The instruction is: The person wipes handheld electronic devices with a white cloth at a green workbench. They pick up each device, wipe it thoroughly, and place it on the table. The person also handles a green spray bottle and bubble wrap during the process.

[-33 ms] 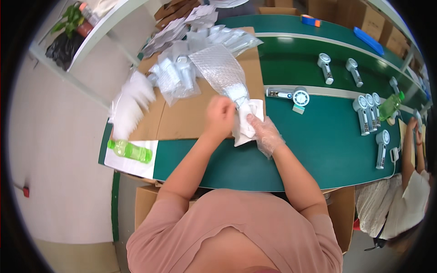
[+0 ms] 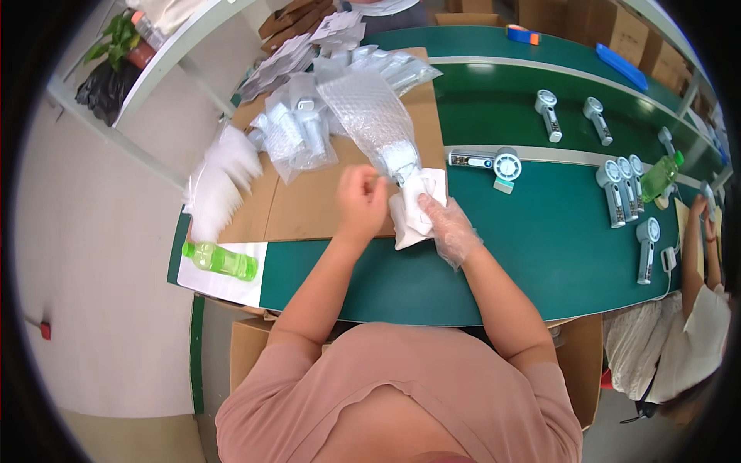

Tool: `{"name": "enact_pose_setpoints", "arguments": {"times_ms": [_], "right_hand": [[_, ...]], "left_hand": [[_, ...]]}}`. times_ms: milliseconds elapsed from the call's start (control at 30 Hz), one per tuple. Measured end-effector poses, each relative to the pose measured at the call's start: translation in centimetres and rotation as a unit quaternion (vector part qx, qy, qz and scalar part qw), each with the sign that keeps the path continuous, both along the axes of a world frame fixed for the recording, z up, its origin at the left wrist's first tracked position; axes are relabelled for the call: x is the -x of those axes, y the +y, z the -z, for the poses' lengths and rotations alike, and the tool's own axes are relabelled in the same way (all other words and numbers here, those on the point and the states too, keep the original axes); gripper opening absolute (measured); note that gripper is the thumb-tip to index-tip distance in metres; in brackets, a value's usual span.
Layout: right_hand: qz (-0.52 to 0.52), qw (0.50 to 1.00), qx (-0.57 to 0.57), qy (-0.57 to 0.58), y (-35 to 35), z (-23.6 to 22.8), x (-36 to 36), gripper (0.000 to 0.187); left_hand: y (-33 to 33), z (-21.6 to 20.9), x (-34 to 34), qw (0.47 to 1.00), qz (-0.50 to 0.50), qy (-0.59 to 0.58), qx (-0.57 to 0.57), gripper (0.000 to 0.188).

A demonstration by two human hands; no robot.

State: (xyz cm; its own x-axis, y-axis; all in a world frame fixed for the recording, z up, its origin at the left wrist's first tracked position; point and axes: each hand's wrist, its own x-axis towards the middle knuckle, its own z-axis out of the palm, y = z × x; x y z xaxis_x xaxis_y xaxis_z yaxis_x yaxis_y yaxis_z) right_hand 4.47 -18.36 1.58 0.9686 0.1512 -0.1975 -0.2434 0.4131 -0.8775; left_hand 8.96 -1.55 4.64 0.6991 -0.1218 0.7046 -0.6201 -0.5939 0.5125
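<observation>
White folded sheet (image 2: 417, 214) partly hides the right hand (image 2: 454, 231).

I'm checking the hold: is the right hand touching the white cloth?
Touching. The head view shows the right hand at the white cloth, its thumb lying over the top.

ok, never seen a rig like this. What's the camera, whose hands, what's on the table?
No robot: a person works with two hands. The camera is a fisheye on their head, left of a pair, looking down, so straight edges bend. The left hand is curled and blurred beside a bubble-wrap bag. The right hand, in a clear glove, holds what looks like white cloth at the bag's lower end. Small hand fans lie at the right of the green table; a cardboard sheet at the left carries plastic packets.
</observation>
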Motion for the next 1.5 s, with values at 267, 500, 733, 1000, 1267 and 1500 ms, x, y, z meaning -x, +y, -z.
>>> {"name": "enact_pose_setpoints", "arguments": {"times_ms": [267,500,733,1000,1267,1500], "right_hand": [[-0.079,0.979,-0.190,0.014,0.3,-0.5,1.3,0.056],[-0.026,0.981,-0.191,0.014,1.0,0.2,1.3,0.048],[0.025,0.978,-0.201,0.051,1.8,-0.1,1.4,0.040],[-0.034,0.997,0.021,0.066,0.4,-0.1,0.1,0.035],[-0.119,0.989,0.073,0.044,-0.1,-2.3,1.5,0.056],[-0.194,0.865,0.353,-0.298,-2.6,-8.2,4.5,0.074]], "left_hand": [[0.9,1.6,-4.2,0.980,0.106,0.063,0.156,0.012],[0.6,3.1,-2.5,0.892,0.084,0.411,0.169,0.019],[-0.1,6.3,-2.5,0.890,0.118,0.429,0.097,0.021],[-0.2,3.1,-0.8,0.992,-0.047,0.117,-0.013,0.025],[-0.4,-0.5,0.3,0.964,0.041,0.106,-0.240,0.013],[2.3,-9.6,4.0,0.884,0.212,0.397,0.125,0.017]]}}
